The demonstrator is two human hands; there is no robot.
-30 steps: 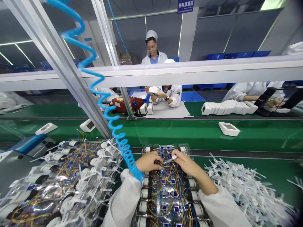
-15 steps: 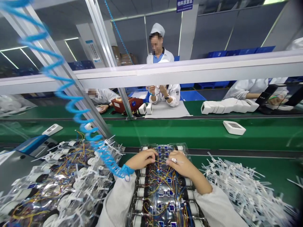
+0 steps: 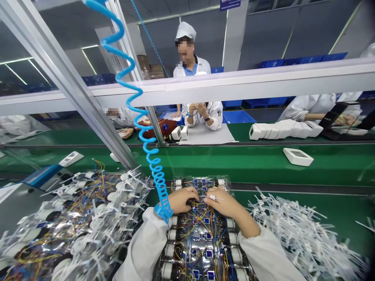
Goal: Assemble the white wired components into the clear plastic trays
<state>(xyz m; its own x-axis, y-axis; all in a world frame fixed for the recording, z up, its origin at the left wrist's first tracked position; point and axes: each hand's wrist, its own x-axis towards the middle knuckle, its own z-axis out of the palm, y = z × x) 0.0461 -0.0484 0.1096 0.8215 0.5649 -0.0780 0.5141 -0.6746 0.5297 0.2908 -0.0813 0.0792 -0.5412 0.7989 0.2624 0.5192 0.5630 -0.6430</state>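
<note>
My left hand (image 3: pixel 184 200) is closed over the far part of a clear tray (image 3: pixel 227 180) of wired parts, its fingertips curled down at the wires; what it grips is too small to make out. Facing it from the right, my right hand (image 3: pixel 220 200) is closed with a white cable tie (image 3: pixel 212 197) between thumb and fingers. Yellow, red and blue wires (image 3: pixel 202 212) run between and below the hands. White round parts line both sides of the tray. A blue wrist band (image 3: pixel 164 210) with a coiled blue cord (image 3: pixel 133 91) is on my left wrist.
A heap of cable ties (image 3: pixel 304 230) lies at right. Wired parts with ties (image 3: pixel 84 218) pile at left, beside a grey-blue machine (image 3: pixel 38 183). White devices ride the green conveyor (image 3: pixel 205 164). Metal posts and a crossbar (image 3: pixel 234 86) stand ahead, with a person (image 3: pixel 202 113) and other workers beyond.
My left hand has moved slightly right, closer to my right hand. The coiled cord has swung right and hangs straighter. A white device on the conveyor has shifted right.
</note>
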